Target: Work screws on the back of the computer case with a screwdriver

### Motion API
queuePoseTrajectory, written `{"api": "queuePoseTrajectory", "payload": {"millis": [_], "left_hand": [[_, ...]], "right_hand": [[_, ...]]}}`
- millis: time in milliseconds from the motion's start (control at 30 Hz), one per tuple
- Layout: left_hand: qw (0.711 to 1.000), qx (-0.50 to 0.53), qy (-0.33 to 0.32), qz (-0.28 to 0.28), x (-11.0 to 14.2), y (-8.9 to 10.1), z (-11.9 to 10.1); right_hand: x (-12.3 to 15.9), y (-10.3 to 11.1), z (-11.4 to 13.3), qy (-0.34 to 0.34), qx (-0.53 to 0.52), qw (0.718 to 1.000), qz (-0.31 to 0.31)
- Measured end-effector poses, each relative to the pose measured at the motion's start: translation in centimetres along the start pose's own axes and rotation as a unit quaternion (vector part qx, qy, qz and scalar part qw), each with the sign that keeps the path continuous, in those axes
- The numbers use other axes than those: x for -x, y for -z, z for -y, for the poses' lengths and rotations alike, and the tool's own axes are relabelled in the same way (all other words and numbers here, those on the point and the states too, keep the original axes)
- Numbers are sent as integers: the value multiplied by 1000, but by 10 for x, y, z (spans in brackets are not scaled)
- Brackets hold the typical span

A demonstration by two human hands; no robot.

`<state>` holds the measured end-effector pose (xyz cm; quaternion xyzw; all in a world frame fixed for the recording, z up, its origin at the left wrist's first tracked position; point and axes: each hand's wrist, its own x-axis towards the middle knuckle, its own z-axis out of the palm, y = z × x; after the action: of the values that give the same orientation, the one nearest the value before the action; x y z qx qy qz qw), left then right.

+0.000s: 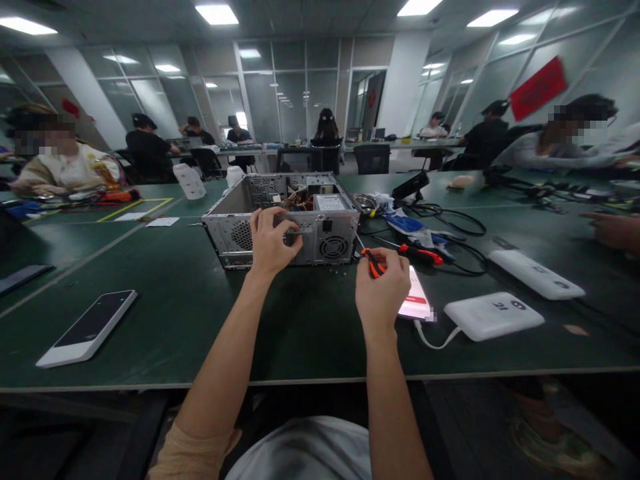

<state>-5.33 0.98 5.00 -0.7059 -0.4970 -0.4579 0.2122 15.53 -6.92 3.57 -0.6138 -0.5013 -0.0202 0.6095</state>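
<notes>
An open computer case (313,260) lies on the green table in front of me, its rear panel with round fan grille facing me. Inside are coloured wires and a power supply (329,202) with a white label. My left hand (273,245) is at the middle of the rear panel, fingers bent over it and thumb near the forefinger; a thin grey strip shows by the fingertips, but what they grip is unclear. Right of the case, my right hand (383,283) holds a screwdriver (374,264) with an orange and black handle, its shaft pointing up toward the case's right corner.
Several tiny screws (337,273) lie before the case. At right are a red-black screwdriver (421,255), blue-white gloves (413,227), a lit phone (416,300) cabled to a white power bank (493,316), and black cables. A white device (90,328) lies left. Several people sit beyond.
</notes>
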Motion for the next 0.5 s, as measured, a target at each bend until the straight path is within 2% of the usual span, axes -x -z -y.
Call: {"api": "queuePoseTrajectory", "payload": {"millis": [67,233,333,500], "left_hand": [[1000,6,6,-3,0,0,1],[1000,19,14,-6,0,-2,3],[999,18,21,-17,1,-2,2],[992,23,49,-111,8,-6,-10]], "right_hand": [[0,1,1,-11,11,1000,11],[1,4,-1,-61,-26,994,84],[0,4,-1,-64,-35,993,89],[0,3,-2,-35,-19,997,71]]}}
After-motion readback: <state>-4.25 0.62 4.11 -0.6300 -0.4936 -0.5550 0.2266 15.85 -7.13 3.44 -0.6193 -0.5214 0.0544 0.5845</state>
